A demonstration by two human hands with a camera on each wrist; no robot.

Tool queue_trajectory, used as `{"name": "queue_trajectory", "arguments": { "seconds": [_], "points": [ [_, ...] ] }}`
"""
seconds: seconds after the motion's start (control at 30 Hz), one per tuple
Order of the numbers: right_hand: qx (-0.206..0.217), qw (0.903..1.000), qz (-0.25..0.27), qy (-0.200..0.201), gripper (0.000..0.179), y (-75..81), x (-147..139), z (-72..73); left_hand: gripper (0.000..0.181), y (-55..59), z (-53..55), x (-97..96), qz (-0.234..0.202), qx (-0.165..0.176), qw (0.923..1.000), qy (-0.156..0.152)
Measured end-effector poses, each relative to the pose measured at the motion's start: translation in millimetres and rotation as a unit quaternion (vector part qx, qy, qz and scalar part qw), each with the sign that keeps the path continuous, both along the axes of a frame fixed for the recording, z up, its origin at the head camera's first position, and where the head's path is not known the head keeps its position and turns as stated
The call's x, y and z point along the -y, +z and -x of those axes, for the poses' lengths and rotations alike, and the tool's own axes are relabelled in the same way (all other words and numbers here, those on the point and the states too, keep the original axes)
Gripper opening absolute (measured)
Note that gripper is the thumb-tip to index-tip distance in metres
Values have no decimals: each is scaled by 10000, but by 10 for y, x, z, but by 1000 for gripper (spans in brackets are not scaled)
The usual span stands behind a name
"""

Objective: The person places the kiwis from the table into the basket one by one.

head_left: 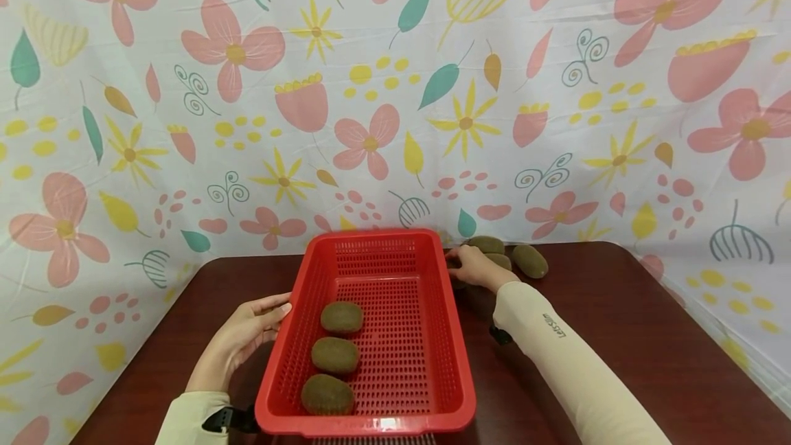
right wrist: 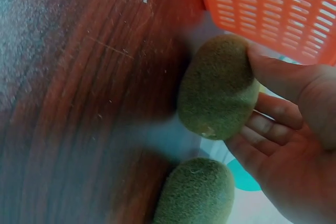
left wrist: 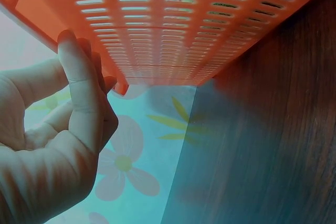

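Note:
A red perforated plastic basket (head_left: 432, 335) stands on the table, with three brown kiwis in a row along its left side: a far kiwi (head_left: 342, 317), a middle kiwi (head_left: 335, 355) and a near kiwi (head_left: 327, 395). My left hand (head_left: 244, 332) touches the outside of the basket's left rim, its fingertips right under the edge in the left wrist view. Beyond the basket's right wall, my right hand (head_left: 476, 268) holds a kiwi (right wrist: 218, 87) between thumb and fingers; in the head view the hand largely hides it. Another kiwi (right wrist: 197, 195) lies close by.
More kiwis lie at the table's back edge, among them one kiwi (head_left: 530, 261) just right of my right hand. The dark wooden table (head_left: 593, 321) reaches back to a flower-patterned cloth (head_left: 371, 177). The basket's right wall rises close beside my right hand.

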State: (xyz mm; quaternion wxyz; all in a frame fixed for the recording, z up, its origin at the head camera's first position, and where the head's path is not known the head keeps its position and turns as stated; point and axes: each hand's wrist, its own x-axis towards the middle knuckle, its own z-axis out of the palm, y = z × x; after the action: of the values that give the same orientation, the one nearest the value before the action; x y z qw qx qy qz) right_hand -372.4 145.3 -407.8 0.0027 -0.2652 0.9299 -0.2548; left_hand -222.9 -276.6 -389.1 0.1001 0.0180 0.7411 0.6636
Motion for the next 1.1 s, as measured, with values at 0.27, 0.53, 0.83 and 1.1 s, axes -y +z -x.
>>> {"name": "queue_trajectory", "arguments": {
  "seconds": [0.27,0.53,0.83,1.1],
  "points": [
    [294,9987,-405,86,37,100,-21,-35,59,-12,-5,9,-57,-24,10000,-73],
    [769,9957,-506,107,43,132,-30,-64,58,-5,-6,-4,-37,3,10000,-9],
    [673,9965,-382,313,41,132,-89,-66,58,15,-15,-3,-32,-47,10000,-52],
    [752,9968,-197,200,41,195,-149,-99,59,9,-10,4,-60,-34,9999,-98]
  ]
}}
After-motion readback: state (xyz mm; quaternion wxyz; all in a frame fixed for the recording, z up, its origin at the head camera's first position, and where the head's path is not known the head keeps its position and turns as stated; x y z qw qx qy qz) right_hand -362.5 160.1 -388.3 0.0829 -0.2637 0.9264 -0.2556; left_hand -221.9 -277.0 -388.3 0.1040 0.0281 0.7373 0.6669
